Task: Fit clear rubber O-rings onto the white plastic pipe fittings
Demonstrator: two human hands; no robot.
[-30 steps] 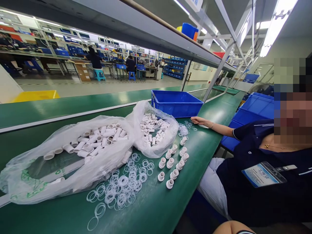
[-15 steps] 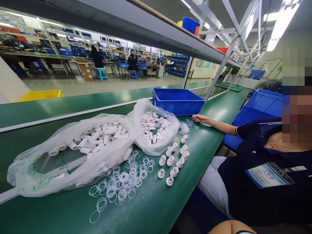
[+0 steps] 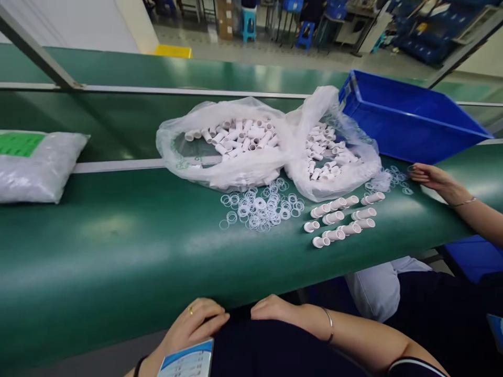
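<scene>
Left hand (image 3: 200, 318): fingers slack, nothing visibly gripped. Right hand (image 3: 275, 308): closure cannot be told. Beyond the fingers, rings (image 3: 260, 204) and flanged tubes (image 3: 334, 235) are grouped, presumably for reach.

A deep blue plastic crate (image 3: 404, 133) stood near the far side of the green worktable (image 3: 118, 283), at right. A grey metal post (image 3: 39, 50) rose from the white strip (image 3: 196, 92) along that far side, at left. Beyond the far edge sat a yellow container (image 3: 173, 51); across the floor (image 3: 212, 47) were cardboard boxes (image 3: 225, 20), a light-blue stool (image 3: 249, 25), a darker blue stool (image 3: 305, 34) and blue shelving (image 3: 422, 44).
</scene>
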